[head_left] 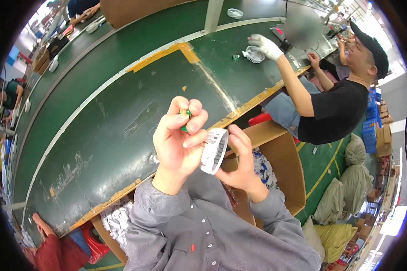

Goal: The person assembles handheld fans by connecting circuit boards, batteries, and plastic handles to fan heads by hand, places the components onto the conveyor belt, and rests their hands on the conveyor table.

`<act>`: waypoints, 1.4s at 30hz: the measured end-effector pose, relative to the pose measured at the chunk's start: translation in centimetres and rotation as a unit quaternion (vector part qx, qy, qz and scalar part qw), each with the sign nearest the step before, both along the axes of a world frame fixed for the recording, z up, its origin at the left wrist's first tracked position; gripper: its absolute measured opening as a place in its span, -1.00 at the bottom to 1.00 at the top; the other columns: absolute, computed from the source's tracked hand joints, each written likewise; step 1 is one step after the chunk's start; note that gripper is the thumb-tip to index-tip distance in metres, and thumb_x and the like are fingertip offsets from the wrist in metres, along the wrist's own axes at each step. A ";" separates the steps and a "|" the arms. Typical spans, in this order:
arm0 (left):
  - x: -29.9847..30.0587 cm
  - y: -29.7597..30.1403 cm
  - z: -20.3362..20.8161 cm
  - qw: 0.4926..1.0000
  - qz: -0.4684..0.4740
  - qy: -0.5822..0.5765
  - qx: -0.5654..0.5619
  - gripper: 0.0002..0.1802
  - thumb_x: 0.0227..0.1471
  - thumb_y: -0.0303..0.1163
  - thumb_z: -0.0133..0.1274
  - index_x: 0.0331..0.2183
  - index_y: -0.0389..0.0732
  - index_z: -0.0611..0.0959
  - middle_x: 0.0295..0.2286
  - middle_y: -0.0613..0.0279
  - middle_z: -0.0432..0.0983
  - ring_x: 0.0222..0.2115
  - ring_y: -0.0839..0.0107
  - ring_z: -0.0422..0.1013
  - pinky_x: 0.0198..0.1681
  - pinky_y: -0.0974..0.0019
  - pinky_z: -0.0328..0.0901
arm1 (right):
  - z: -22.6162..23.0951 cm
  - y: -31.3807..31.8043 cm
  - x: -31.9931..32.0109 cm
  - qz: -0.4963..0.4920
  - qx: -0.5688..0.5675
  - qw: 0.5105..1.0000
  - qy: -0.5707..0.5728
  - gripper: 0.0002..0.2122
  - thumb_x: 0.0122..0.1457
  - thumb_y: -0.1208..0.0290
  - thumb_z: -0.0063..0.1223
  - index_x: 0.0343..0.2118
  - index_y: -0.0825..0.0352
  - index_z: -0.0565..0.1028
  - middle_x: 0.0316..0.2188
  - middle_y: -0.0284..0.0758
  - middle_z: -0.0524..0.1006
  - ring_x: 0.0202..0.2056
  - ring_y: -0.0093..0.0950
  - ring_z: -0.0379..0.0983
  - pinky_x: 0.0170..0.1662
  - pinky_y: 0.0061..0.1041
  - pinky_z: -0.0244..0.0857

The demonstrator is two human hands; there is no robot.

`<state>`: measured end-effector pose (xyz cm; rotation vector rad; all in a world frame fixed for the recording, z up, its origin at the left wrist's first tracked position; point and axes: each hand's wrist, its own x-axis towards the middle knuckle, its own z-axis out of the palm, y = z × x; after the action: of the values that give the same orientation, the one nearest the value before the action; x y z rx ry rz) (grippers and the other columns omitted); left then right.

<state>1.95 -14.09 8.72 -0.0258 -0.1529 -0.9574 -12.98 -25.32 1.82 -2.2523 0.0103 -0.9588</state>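
My left hand (171,147) is raised over the table edge with its fingertips pinching a small green circuit board (184,118). In my right hand (243,166) is a round white plastic housing (210,153), tilted on its side, its dark ribbed inside turned to the right. The left hand's lower fingers reach the housing's rim. Thin wires seem to run between board and housing, but they are too fine to make out surely. Both hands are close together in front of my chest.
A green worktable (108,149) with a worn yellow edge runs in front of me. To the right, a co-worker's white-gloved hand (266,46) is by another white housing (255,55). An open cardboard box (285,158) stands below my right arm; white parts (118,223) fill a box at lower left.
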 end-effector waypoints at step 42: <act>20.2 18.6 -20.0 0.051 0.304 -0.546 0.779 -0.46 0.15 -0.11 -0.01 0.07 -0.23 0.46 0.12 0.03 0.27 0.16 0.08 0.16 0.23 0.09 0.03 | -12.5 -28.6 15.2 -0.388 -0.117 0.895 0.189 -0.35 0.13 0.31 0.03 0.24 0.46 0.10 0.25 0.16 0.04 0.25 0.20 -0.07 0.31 -0.04 -0.13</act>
<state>22.20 4.49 -11.31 2.7573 -0.3797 0.5207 2.18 -53.93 -10.72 -2.6703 1.0910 -0.9022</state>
